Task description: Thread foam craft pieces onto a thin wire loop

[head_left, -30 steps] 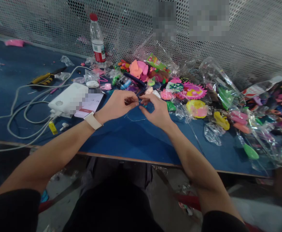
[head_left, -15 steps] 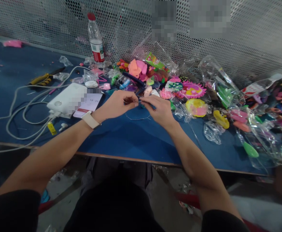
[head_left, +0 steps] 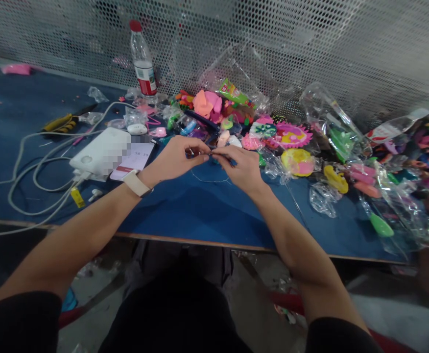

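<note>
Above the blue table (head_left: pixel 200 211), my left hand (head_left: pixel 179 156) and my right hand (head_left: pixel 239 166) meet fingertip to fingertip. Both are closed in a pinch. A thin, pale thread-like strand (head_left: pixel 210 181) curves below them, its two ends running up toward the fingers. Whether it is thread or fine wire I cannot tell. Something tiny and dark sits where the fingertips meet, mostly hidden by them. A white band circles my left wrist. Just behind the fingers lie a peach-coloured lump (head_left: pixel 223 138) and other soft clay pieces.
To the left are a white power bank (head_left: pixel 100 149) with cables, a phone (head_left: pixel 135 159), yellow-black pliers (head_left: pixel 62 122) and white earbuds (head_left: pixel 95 194). A bottle (head_left: pixel 143 68) stands by the perforated metal screen (head_left: pixel 71 39). Colourful clay and plastic wrappers (head_left: pixel 324 198) crowd the right.
The fingertips have come slightly closer together, and my right hand's fingers have shifted a little left. The strand still hangs in a curve below. The view has moved slightly.
</note>
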Motion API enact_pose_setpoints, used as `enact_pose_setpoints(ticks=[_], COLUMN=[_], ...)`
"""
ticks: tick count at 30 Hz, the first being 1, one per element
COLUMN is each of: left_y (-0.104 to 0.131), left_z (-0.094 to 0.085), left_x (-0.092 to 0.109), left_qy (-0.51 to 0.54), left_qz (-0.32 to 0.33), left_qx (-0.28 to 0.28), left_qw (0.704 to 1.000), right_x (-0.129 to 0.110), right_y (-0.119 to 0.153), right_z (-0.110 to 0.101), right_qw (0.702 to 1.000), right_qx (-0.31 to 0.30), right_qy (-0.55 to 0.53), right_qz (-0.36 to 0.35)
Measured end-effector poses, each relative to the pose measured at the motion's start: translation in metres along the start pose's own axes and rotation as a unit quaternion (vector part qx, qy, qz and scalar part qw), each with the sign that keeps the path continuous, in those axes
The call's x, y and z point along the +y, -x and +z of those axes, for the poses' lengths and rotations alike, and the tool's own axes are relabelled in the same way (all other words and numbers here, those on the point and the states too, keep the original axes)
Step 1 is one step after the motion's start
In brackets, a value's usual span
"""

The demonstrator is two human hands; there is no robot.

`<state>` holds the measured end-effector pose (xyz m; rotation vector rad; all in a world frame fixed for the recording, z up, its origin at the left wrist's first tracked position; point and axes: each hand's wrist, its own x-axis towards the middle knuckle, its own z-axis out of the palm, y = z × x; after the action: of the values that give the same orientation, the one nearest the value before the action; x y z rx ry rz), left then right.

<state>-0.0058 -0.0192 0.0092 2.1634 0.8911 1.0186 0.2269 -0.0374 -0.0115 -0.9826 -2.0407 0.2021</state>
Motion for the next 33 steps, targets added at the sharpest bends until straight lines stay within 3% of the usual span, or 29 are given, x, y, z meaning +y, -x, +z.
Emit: enact_pose_setpoints(ticks=[15,20,33], left_y=[0.0000,-0.0007,0.0000], left_z=[0.0029,0.0034,0.0065], left_x=[-0.0037,-0.0034,-0.0015], left_qy=[0.104,0.113,0.099], left_qz=[-0.035,-0.057,-0.025], left_qx=[-0.006,0.031,0.021], left_qw=[0.994,0.991,0.995], right_x=[0.0012,0.0039,0.0008], right_y=[-0.0014,-0.0020,-0.0022], right_z=[-0.0024,-0.0002,-0.0008], right_qw=[0.999,0.997,0.999], right_qx=[0.019,0.048,0.043], right_qy=[-0.025,-0.026,-0.024], right_qz=[-0.015,-0.046,-0.018])
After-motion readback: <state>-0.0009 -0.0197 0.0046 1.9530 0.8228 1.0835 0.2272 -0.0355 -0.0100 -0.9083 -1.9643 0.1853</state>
